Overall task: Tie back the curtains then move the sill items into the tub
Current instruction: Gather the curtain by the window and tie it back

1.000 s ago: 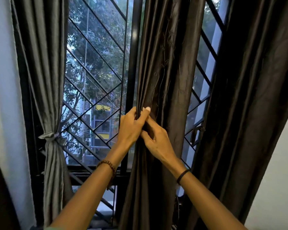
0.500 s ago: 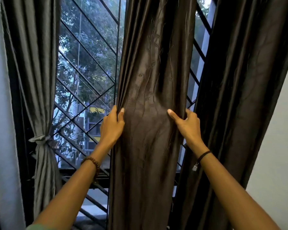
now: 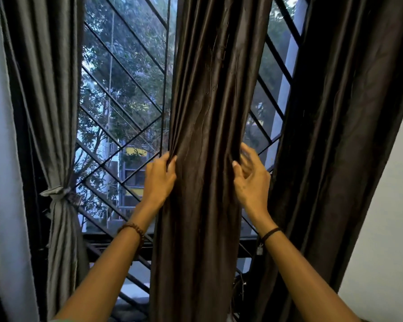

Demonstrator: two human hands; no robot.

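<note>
The middle curtain (image 3: 205, 112) hangs before the grille (image 3: 166, 66), tied curtain (image 3: 54, 112) left, third curtain (image 3: 347, 112) right.

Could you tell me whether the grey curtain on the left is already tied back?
Tied back: a fabric tie cinches the grey curtain into a narrow bunch partway down.

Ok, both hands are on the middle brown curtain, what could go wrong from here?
1. The left hand grips the brown curtain at its left edge, but the right hand is blurred and its hold looks loose; that side's folds may slip out.
2. No tie like the one on the grey curtain is visible here; freeing a hand to fetch one could let the bunch spread.
</note>
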